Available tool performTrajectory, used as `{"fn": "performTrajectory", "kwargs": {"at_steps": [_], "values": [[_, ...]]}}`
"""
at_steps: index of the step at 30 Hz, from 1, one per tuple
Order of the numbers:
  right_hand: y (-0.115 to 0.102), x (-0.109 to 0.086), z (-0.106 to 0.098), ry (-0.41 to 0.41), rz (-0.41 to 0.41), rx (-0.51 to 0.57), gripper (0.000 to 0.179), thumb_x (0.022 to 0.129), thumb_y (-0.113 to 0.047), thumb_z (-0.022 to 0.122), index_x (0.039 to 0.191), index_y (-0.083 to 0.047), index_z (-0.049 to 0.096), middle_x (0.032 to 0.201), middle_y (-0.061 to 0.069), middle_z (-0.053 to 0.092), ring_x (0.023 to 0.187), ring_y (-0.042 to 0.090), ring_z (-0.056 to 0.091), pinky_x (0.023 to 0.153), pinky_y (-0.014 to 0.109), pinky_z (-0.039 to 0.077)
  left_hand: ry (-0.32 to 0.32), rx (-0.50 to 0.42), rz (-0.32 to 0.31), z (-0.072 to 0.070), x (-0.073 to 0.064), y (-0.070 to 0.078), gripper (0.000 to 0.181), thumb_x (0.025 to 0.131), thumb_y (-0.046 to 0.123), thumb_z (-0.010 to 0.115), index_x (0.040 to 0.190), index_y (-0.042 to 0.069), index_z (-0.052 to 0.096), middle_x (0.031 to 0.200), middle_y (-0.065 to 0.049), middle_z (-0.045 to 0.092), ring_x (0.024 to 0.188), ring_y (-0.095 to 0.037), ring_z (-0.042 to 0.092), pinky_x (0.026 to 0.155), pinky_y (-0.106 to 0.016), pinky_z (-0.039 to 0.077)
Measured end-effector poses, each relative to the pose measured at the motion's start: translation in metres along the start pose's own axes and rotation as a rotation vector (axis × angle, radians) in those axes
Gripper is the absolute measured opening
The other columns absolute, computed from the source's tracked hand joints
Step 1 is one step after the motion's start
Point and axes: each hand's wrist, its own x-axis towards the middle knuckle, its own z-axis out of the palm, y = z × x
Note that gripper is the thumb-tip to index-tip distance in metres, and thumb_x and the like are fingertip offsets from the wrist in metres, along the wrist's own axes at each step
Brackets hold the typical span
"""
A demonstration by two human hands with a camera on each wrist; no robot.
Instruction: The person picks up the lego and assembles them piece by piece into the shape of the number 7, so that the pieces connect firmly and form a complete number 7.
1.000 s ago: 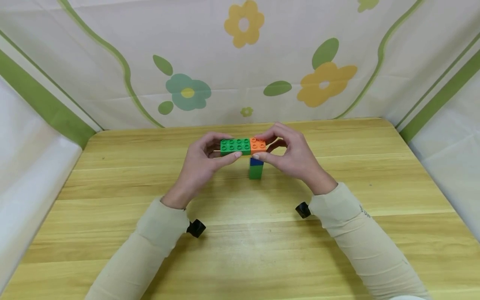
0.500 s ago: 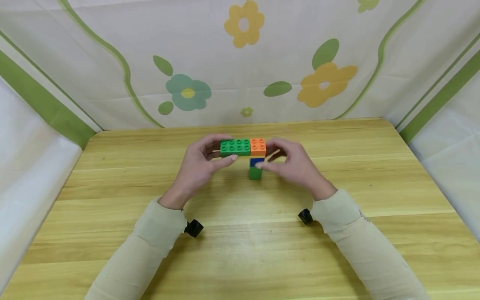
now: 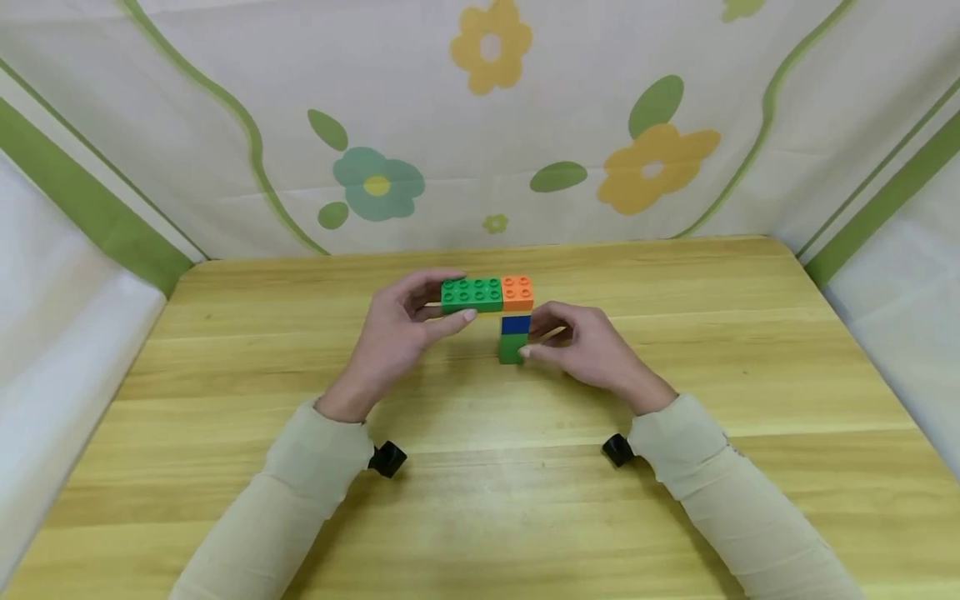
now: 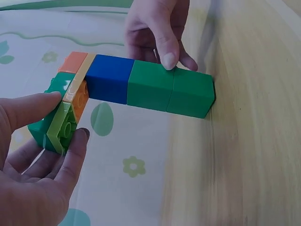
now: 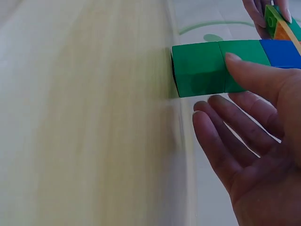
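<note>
Toy building bricks form an upside-down L. Its upright is a column of two green bricks [image 4: 169,92] stacked under a blue brick [image 4: 110,78], standing on the table. A flat orange piece [image 4: 79,80] lies above the blue brick, with an orange studded brick [image 3: 517,293] on top. Out to the left reaches a long green brick [image 3: 471,294] with a light green piece [image 4: 62,126] beneath. My left hand [image 3: 395,333] pinches this overhanging arm between thumb and fingers. My right hand [image 3: 596,350] holds the column's green part, thumb on the front, fingers partly hidden behind.
The wooden table [image 3: 480,500] spreads around the bricks. A flowered cloth [image 3: 247,192] hangs behind its far edge. Black wrist cameras, one on the left sleeve [image 3: 388,458] and one on the right sleeve [image 3: 618,450], stick out over the table.
My right hand has let go of the orange studded brick and moved down to the green bricks of the column. My left hand keeps its grip on the green arm, almost still.
</note>
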Motion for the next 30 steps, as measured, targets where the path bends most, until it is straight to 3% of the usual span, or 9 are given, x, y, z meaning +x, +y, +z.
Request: {"fn": "performTrajectory", "kwargs": {"at_steps": [5,11,18,26,30], "values": [[-0.002,-0.001,0.0,-0.029,0.037,0.049,0.033,0.094,-0.029,0.086,0.123,-0.017,0.073,0.122,0.002,0.076,0.115,0.021,0.073,0.102,0.045,0.062,0.015,-0.028,-0.005,-0.001,-0.002,0.0,0.053,0.093,0.003,0.082,0.143,0.01,0.065,0.14,-0.006,0.068,0.12,-0.024,0.072,0.098,-0.025,0.063],[-0.001,-0.003,-0.001,-0.08,0.08,0.097,0.038,0.097,-0.033,0.083,0.128,-0.014,0.072,0.123,0.004,0.075,0.114,0.022,0.072,0.103,0.045,0.06,0.046,-0.066,-0.008,-0.003,-0.001,0.0,0.044,0.1,0.011,0.077,0.142,0.01,0.063,0.139,-0.006,0.067,0.119,-0.025,0.075,0.095,-0.027,0.064],[0.005,-0.008,-0.001,-0.142,0.128,0.147,0.04,0.099,-0.033,0.081,0.131,-0.011,0.071,0.125,0.007,0.075,0.116,0.023,0.071,0.104,0.042,0.059,0.064,0.023,-0.038,-0.003,0.005,-0.006,0.039,0.101,0.018,0.078,0.138,0.01,0.069,0.135,-0.006,0.069,0.119,-0.02,0.069,0.096,-0.022,0.061],[0.008,-0.011,-0.005,-0.165,0.174,0.2,0.044,0.101,-0.03,0.078,0.134,-0.004,0.067,0.125,0.015,0.073,0.109,0.025,0.073,0.098,0.039,0.062,0.064,0.115,-0.119,-0.001,0.013,-0.014,0.041,0.104,0.026,0.073,0.144,0.014,0.069,0.141,-0.005,0.068,0.128,-0.023,0.064,0.112,-0.041,0.056],[0.007,-0.01,-0.008,-0.168,0.217,0.232,0.048,0.103,-0.029,0.076,0.139,0.0,0.063,0.127,0.018,0.071,0.103,0.026,0.075,0.091,0.038,0.066,0.075,0.113,-0.161,0.002,0.021,-0.02,0.043,0.105,0.03,0.073,0.145,0.017,0.068,0.141,-0.004,0.067,0.129,-0.025,0.062,0.11,-0.046,0.056]]}}
